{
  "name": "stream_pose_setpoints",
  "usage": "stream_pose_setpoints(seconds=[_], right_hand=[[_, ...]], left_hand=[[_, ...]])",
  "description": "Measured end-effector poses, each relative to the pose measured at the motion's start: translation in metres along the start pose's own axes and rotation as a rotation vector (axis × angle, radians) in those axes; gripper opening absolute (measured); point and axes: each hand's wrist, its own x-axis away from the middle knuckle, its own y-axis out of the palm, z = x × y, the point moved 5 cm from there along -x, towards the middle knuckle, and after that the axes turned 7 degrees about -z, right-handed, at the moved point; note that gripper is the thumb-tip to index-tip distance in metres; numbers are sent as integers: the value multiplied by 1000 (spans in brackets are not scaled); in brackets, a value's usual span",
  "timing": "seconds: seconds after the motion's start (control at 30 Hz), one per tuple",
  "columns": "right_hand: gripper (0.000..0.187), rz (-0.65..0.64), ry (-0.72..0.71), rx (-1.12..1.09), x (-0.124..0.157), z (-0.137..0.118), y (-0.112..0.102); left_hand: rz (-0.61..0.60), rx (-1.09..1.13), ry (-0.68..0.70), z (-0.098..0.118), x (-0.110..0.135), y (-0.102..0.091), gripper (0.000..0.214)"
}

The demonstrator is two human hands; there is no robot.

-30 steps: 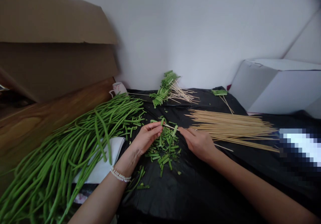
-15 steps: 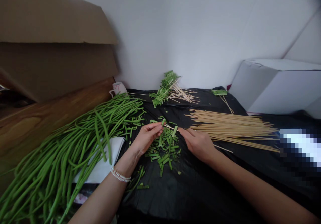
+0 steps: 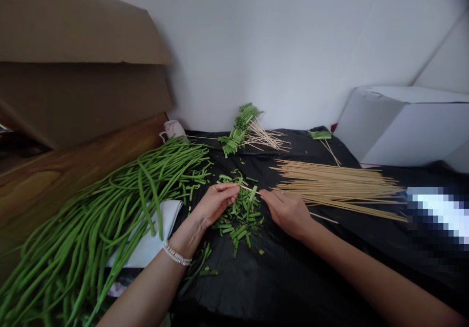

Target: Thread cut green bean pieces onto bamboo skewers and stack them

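Observation:
A thin wooden skewer (image 3: 250, 188) spans the gap between my two hands, above a pile of cut green bean pieces (image 3: 240, 231). My right hand (image 3: 289, 213) is closed around the skewer, whose back end sticks out past the wrist. With thumb and forefinger, my left hand (image 3: 219, 202) pinches at the skewer's other end; the bean piece in these fingertips is mostly hidden now. Another cut bean piece (image 3: 252, 193) stands across the skewer between the hands; whether it is threaded on, I cannot tell.
Long green beans (image 3: 120, 209) heap on the left, partly over a white cloth (image 3: 146, 249). Loose skewers (image 3: 340, 185) lie right. Skewered beans (image 3: 236, 139) sit at the back, a smaller set (image 3: 320, 135) back right. A mug (image 3: 173, 129), cardboard box (image 3: 84, 92) and white box (image 3: 392, 121) stand around.
Both hands have dropped slightly toward the pile with the skewer. The bean piece that showed above my left fingertips is now mostly out of sight.

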Motion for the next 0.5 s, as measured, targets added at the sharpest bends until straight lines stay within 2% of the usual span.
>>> stream_pose_setpoints(seconds=[0.23,0.5], right_hand=[[24,-45,3,-51,-1,-5,3],[25,-79,9,-66,-1,-6,6]], left_hand=[[-88,-81,-38,-10,2,10,18],[-70,-234,8,-11,1,10,21]])
